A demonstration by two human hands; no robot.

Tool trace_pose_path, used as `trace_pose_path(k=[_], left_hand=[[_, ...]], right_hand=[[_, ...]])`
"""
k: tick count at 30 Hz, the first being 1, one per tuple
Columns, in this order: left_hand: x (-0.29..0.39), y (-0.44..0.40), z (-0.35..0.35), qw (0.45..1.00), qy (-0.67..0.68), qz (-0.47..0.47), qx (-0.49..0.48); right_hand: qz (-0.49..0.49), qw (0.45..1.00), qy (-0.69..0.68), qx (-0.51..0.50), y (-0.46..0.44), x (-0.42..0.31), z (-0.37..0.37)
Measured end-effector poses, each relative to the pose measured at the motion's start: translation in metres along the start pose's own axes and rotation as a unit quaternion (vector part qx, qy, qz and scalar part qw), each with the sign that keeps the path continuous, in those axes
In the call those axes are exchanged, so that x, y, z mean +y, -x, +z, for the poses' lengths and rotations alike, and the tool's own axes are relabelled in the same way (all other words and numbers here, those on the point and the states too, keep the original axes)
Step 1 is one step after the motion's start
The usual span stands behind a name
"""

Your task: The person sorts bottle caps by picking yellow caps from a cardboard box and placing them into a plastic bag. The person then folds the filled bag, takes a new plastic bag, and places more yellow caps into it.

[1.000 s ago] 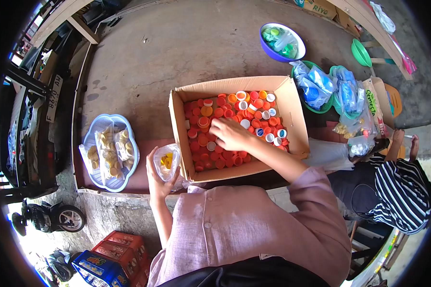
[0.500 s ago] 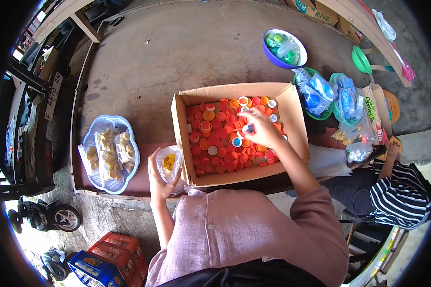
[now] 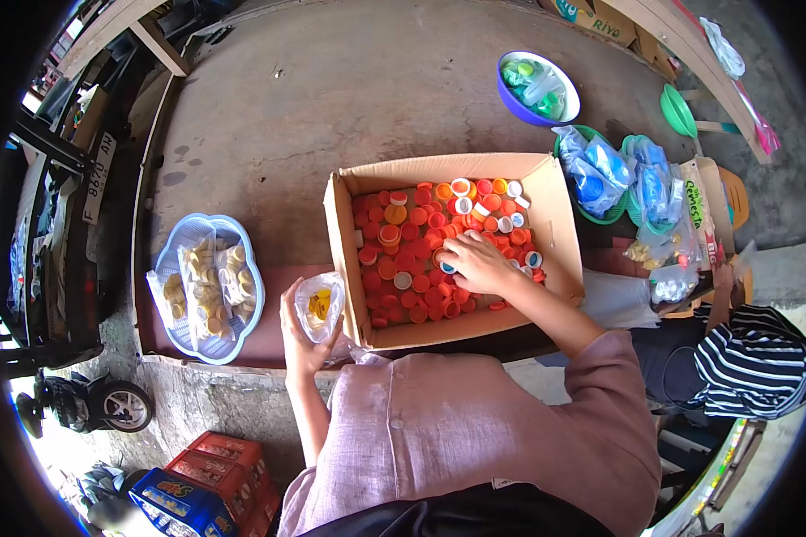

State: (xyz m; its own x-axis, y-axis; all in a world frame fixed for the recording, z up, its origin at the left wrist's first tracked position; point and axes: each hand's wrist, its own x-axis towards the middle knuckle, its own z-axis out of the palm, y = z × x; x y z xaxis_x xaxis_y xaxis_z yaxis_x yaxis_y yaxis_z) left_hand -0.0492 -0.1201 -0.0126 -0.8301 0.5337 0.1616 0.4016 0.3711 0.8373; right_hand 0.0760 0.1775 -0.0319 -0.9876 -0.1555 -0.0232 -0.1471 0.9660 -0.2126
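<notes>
My left hand [image 3: 304,336] is wrapped round a clear plastic bag [image 3: 331,291], its mouth turned upward beside the box's left wall. Yellow bottle caps [image 3: 319,304] show inside the bag. My right hand [image 3: 476,265] is down in the cardboard box [image 3: 448,166], palm downward, with bent fingers among the caps. Its fingertips touch or nearly touch a blue-and-white cap [image 3: 447,267]; whatever they pinch is hidden. Loose red and orange bottle caps [image 3: 403,259] cover most of the box floor, with a few white ones [image 3: 513,189] among them.
A light-blue basket [image 3: 258,295] with bags of cream-coloured caps stands left. At the right are a purple bowl [image 3: 510,103], green baskets [image 3: 600,217] holding bagged blue caps, and another person in a striped top [image 3: 752,362]. Crates [image 3: 188,492] stand on the floor below.
My right hand has lowered into the caps from just above them, fingers now pointing left. My left hand still holds the bag. The other person's hand has shifted at the right.
</notes>
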Motion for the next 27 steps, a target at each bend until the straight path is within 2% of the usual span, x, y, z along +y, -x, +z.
trace_pose_path(k=[5,7,9,10,11,13,15,16,17,23,25,26,27], left_hand=[[0.003,-0.004,0.002,1.0,0.001,-0.006,-0.003],[0.002,-0.004,0.001,1.0,-0.012,-0.007,-0.008],[0.001,-0.004,0.001,1.0,-0.013,0.002,-0.008],[0.001,-0.004,0.001,1.0,-0.013,0.003,-0.009],[0.001,-0.004,0.001,1.0,-0.017,0.002,-0.01],[0.002,-0.004,0.002,1.0,-0.021,0.002,-0.01],[0.0,-0.004,0.002,1.0,-0.018,-0.003,-0.008],[0.0,-0.004,0.002,1.0,-0.02,-0.003,-0.01],[0.001,-0.004,0.002,1.0,-0.02,-0.002,-0.009],[-0.006,-0.007,0.003,1.0,-0.005,0.005,0.005],[-0.009,-0.006,0.003,1.0,0.012,-0.009,0.014],[-0.009,-0.006,0.002,1.0,0.007,-0.014,0.014],[-0.009,-0.006,0.002,1.0,0.007,-0.018,0.016]], right_hand=[[0.022,0.996,-0.071,0.046,0.009,0.009,-0.021],[0.157,0.978,-0.112,0.076,0.02,0.019,-0.038],[0.229,0.967,-0.01,0.115,0.038,0.041,-0.033],[0.223,0.963,0.079,0.132,0.039,0.034,-0.048],[0.225,0.962,0.078,0.132,0.04,0.028,-0.05],[0.082,0.989,-0.1,0.074,0.036,0.009,-0.048],[-0.014,0.997,-0.081,0.001,0.031,-0.011,-0.033],[-0.032,0.99,-0.132,-0.04,0.03,-0.013,-0.012],[-0.05,0.99,-0.119,-0.059,0.026,-0.015,-0.002],[-0.054,0.995,-0.056,-0.058,-0.003,-0.017,0.016],[0.027,0.997,-0.045,0.048,-0.013,-0.019,0.022],[0.083,0.996,-0.028,-0.001,-0.02,-0.015,0.015],[0.094,0.994,-0.055,0.017,-0.025,-0.01,0.014]])
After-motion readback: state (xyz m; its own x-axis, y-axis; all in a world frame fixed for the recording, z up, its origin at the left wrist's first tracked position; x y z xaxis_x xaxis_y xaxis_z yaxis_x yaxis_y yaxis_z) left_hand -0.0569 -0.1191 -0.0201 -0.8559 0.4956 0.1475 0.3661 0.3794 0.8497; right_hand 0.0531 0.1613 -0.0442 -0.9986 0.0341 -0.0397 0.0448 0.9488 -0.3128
